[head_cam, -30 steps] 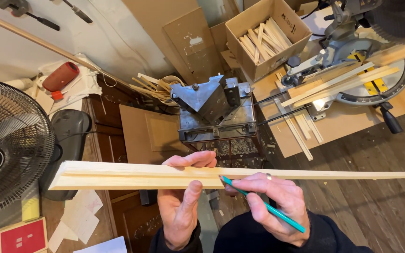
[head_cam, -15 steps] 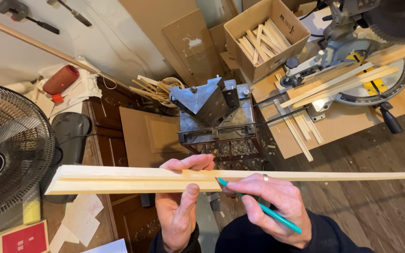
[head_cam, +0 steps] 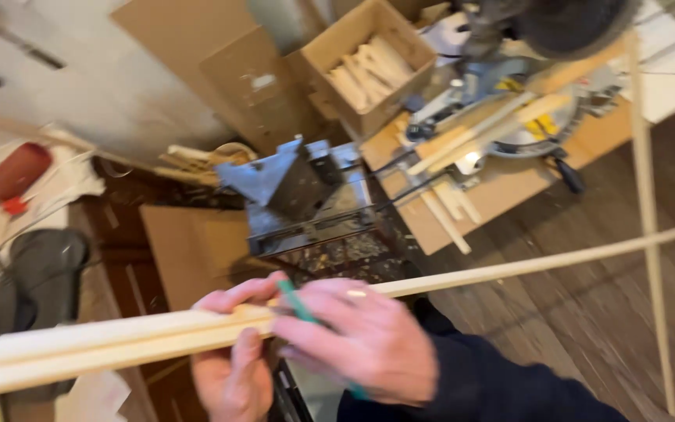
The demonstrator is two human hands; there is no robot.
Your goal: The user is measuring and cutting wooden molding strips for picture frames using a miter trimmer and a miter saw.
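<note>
left hand (head_cam: 232,367) grips wood strip (head_cam: 119,344) | right hand (head_cam: 361,336) grips pencil (head_cam: 297,301) | cardboard box (head_cam: 330,59): wood pieces (head_cam: 369,70)

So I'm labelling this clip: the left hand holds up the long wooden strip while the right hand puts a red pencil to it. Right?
Not quite: the pencil is green, not red, as the head view shows. The rest holds: the left hand supports the long wooden strip while the right hand puts the pencil to it.

Dark wood plank floor (head_cam: 587,312), pale wall (head_cam: 103,86), leaning cardboard sheets (head_cam: 189,62), mitre saw (head_cam: 525,117) on plywood board, open cardboard box (head_cam: 369,66) of wood offcuts
</note>
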